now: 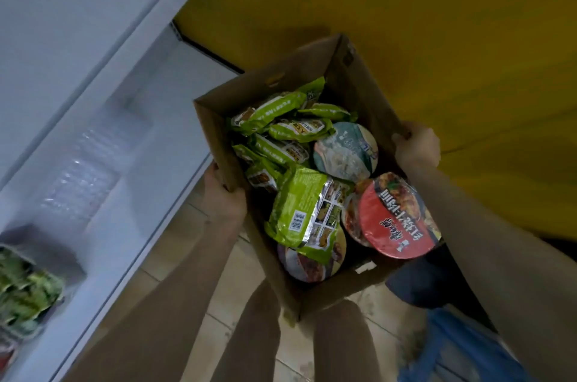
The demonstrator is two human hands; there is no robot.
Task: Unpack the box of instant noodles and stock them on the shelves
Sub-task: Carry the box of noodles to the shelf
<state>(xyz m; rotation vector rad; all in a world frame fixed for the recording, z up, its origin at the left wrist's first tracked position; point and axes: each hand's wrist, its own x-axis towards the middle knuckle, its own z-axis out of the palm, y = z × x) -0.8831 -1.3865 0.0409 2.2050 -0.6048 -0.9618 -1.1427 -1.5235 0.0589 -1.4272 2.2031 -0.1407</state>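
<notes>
Head view: both hands carry the open cardboard box (352, 91) in the air above the tiled floor (193, 256), just beside the white shelves (103, 119). The left hand (223, 194) has its fingers curled over the box's left rim. The right hand (416, 147) grips the right rim the same way.

The box looks close to full: a heap of green noodle packets (299, 213) and at least 3 bowls, among them a red-lidded bowl (396, 216). A blurred cluster of green packs (25, 297) sits on a lower shelf. I judge the stocking barely begun, with nearly all the unpacking left.
</notes>
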